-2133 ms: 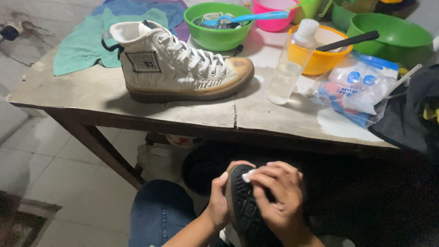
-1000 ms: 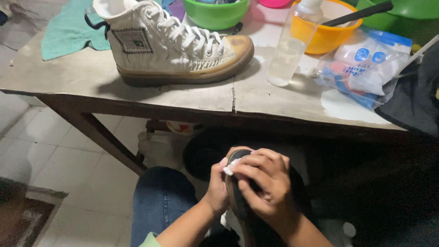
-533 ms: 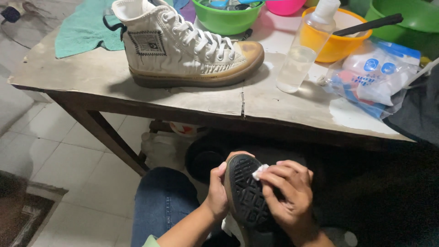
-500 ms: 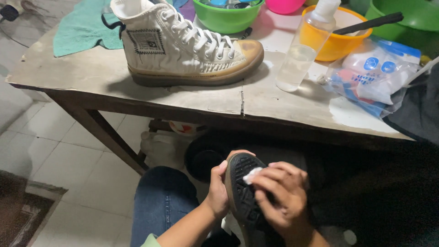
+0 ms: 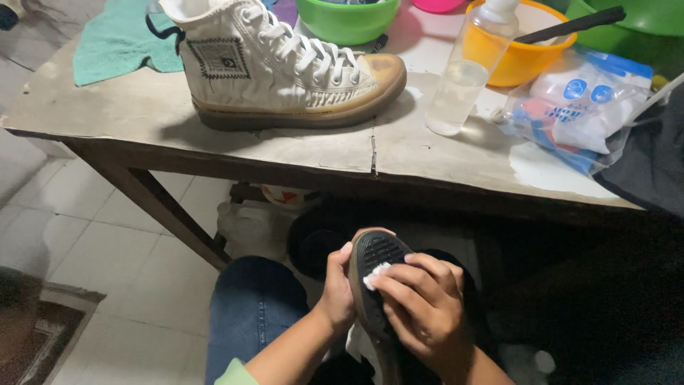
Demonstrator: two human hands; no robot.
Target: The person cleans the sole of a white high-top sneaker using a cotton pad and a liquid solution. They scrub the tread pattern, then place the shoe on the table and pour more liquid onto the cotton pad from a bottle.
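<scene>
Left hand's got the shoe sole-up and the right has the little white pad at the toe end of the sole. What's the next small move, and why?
Probably draw the right hand with the white pad down the dark sole toward the heel, in short strokes. The pad sits near the toe end, so most of the tread below it looks unwiped, and the left hand already grips the shoe's edge to steady it.

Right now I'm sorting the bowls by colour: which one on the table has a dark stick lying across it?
The orange bowl, right of the clear bottle. The dark stick rests across its rim; the green bowl beside the white shoe has none.
</scene>
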